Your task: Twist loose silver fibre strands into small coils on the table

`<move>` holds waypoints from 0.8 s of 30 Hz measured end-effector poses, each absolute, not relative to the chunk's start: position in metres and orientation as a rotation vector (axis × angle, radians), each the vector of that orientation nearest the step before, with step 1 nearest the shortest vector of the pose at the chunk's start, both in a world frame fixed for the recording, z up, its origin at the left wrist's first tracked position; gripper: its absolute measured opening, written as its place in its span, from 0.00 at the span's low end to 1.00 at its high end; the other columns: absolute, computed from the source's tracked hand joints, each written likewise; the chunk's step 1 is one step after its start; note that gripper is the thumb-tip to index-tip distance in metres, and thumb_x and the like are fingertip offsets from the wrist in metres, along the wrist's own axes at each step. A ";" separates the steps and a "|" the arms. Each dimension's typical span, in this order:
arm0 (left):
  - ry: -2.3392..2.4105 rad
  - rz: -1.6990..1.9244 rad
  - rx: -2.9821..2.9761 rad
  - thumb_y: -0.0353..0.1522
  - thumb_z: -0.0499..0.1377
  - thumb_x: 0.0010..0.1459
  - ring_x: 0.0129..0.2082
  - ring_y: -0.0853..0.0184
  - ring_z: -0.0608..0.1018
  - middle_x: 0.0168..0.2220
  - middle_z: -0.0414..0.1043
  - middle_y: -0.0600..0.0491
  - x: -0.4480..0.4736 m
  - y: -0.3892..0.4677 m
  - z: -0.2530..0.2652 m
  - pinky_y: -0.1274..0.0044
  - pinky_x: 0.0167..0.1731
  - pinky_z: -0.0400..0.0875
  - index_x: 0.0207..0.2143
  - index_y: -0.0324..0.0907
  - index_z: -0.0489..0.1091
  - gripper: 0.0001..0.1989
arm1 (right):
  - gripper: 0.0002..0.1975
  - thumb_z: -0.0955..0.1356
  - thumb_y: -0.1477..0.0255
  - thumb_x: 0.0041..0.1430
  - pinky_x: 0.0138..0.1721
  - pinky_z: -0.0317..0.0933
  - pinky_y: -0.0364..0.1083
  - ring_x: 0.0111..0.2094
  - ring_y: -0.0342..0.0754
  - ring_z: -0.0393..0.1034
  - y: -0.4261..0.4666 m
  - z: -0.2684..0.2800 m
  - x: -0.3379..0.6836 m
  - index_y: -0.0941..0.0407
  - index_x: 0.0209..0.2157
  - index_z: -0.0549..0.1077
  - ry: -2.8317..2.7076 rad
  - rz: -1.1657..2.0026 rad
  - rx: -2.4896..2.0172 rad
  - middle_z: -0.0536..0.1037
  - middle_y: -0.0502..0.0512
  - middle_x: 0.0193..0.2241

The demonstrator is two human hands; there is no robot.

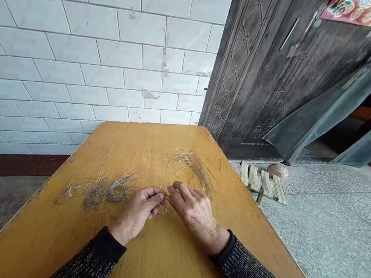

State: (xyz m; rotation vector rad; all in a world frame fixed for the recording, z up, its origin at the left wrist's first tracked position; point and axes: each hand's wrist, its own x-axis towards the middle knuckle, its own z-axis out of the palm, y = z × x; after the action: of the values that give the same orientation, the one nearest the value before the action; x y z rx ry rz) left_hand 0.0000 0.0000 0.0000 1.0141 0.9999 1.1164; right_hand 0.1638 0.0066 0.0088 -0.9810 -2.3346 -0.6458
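Observation:
My left hand (141, 208) pinches a thin wire (165, 194) between thumb and forefinger above the middle of the table. Close beside it, my right hand (193, 211) has its fingers bent together at the same wire; its fingertips are partly hidden. A thin loop of the wire hangs just below the fingertips. To the left of my left hand lie several coiled bundles of thin wire (118, 189), silvery and brownish. Beyond my right hand is a loose spread of straighter wires (193, 163), its near end partly behind the hand.
The wooden table (146, 258) reaches to a white tiled wall (98, 50). A dark carved door (265, 76) with a grey-green curtain (335, 101) stands at right. On the floor beside the table is a low webbed stool (263, 182) with a roundish object (277, 170) at its far side.

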 end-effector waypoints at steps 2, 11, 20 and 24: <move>0.993 1.156 0.963 0.36 0.64 0.44 0.17 0.78 0.63 0.21 0.68 0.55 0.003 -0.002 0.000 0.82 0.16 0.51 0.26 0.36 0.71 0.11 | 0.07 0.62 0.73 0.61 0.22 0.51 0.43 0.26 0.41 0.66 0.007 0.008 0.162 0.57 0.40 0.68 -2.319 -0.649 -0.986 0.73 0.53 0.35; 0.952 1.226 0.759 0.34 0.68 0.37 0.16 0.78 0.63 0.18 0.67 0.57 0.007 -0.003 0.003 0.84 0.16 0.53 0.23 0.36 0.70 0.13 | 0.11 0.61 0.72 0.61 0.22 0.56 0.41 0.24 0.40 0.67 0.007 0.008 0.161 0.58 0.44 0.67 -2.195 -0.602 -0.943 0.74 0.57 0.37; 0.948 1.316 0.748 0.34 0.66 0.40 0.17 0.78 0.66 0.22 0.70 0.56 0.000 0.001 0.003 0.84 0.16 0.56 0.27 0.37 0.71 0.12 | 0.15 0.62 0.61 0.58 0.19 0.55 0.39 0.16 0.39 0.61 0.022 -0.002 0.157 0.57 0.27 0.72 -1.869 0.781 -1.073 0.70 0.50 0.18; 0.924 1.270 0.752 0.37 0.64 0.44 0.18 0.78 0.67 0.27 0.71 0.54 -0.002 0.000 0.003 0.84 0.16 0.56 0.31 0.37 0.72 0.14 | 0.18 0.65 0.58 0.51 0.16 0.51 0.39 0.13 0.37 0.57 0.027 -0.006 0.153 0.57 0.19 0.67 -1.593 1.177 -1.054 0.64 0.46 0.12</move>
State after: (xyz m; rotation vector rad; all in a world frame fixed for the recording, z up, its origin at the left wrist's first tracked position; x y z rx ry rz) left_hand -0.0017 0.0004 0.0031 0.7523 0.9241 1.2698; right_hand 0.1528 0.0272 -0.0060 -1.0538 -1.5932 1.1774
